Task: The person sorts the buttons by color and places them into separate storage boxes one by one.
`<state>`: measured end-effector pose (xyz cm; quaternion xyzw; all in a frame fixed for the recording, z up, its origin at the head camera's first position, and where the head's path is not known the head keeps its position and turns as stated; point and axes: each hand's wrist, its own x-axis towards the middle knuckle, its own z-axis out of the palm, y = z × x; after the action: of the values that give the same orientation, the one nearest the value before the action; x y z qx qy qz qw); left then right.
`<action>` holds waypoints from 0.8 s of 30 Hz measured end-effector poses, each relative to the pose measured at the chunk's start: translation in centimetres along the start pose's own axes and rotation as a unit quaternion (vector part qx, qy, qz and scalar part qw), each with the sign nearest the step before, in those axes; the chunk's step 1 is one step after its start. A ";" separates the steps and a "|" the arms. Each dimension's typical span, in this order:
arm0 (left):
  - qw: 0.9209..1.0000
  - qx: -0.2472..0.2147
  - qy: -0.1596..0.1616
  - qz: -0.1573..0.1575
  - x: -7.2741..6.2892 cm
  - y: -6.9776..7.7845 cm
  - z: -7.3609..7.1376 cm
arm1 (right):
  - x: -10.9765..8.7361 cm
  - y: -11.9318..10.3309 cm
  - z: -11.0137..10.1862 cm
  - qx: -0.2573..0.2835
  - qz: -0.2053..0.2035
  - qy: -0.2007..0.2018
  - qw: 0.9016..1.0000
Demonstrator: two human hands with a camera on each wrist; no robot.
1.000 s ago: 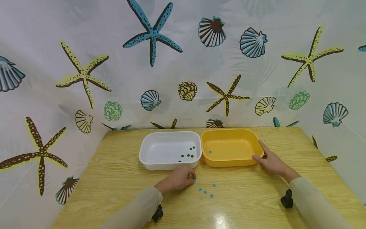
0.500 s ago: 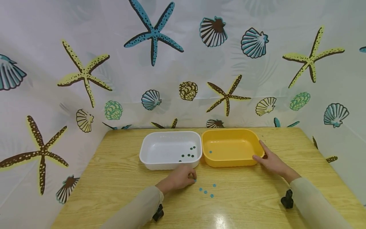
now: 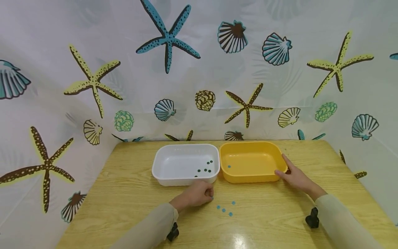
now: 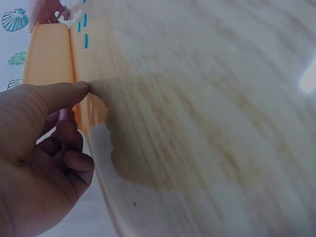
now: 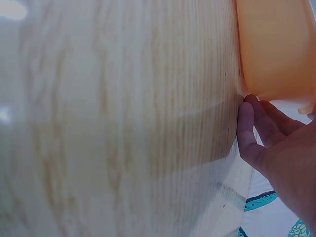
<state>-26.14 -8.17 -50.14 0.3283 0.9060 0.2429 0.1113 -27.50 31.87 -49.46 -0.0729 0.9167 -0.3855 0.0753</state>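
Left grip pinches a blue disc

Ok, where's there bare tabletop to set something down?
The table is bare left of the white tray, and between the loose blue discs and the right sleeve. It's crowded just in front of where the white tray and yellow tray meet: the left hand and discs are there.

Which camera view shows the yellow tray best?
The head view: the yellow tray shows its whole opening and the blue disc inside, with little covered. The left wrist view shows it partly hidden by the left grip; the right wrist view shows only part, cut off by the frame.
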 end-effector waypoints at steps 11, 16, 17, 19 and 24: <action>0.999 -0.052 -0.009 -0.011 -0.4 1.6 -0.6 | -0.1 -0.4 0.1 0.004 0.007 0.000 1.000; 0.998 -0.069 0.006 -0.006 -0.2 2.5 -0.9 | -0.2 -0.4 0.1 0.003 0.007 -0.003 1.000; 0.997 -0.073 0.010 -0.003 -0.1 2.7 -1.0 | -0.2 -0.4 0.2 0.004 0.006 -0.004 1.000; 0.997 -0.080 0.020 0.008 -0.1 3.1 -1.4 | -0.2 -0.3 0.2 0.002 0.004 -0.003 1.000; 0.994 -0.100 0.044 0.020 0.3 4.3 -2.6 | -0.1 -0.3 0.2 -0.001 -0.002 0.002 1.000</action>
<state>-24.96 -6.04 -45.74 0.3221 0.8745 0.3491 0.0985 -27.33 31.57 -49.37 -0.0742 0.9170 -0.3851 0.0725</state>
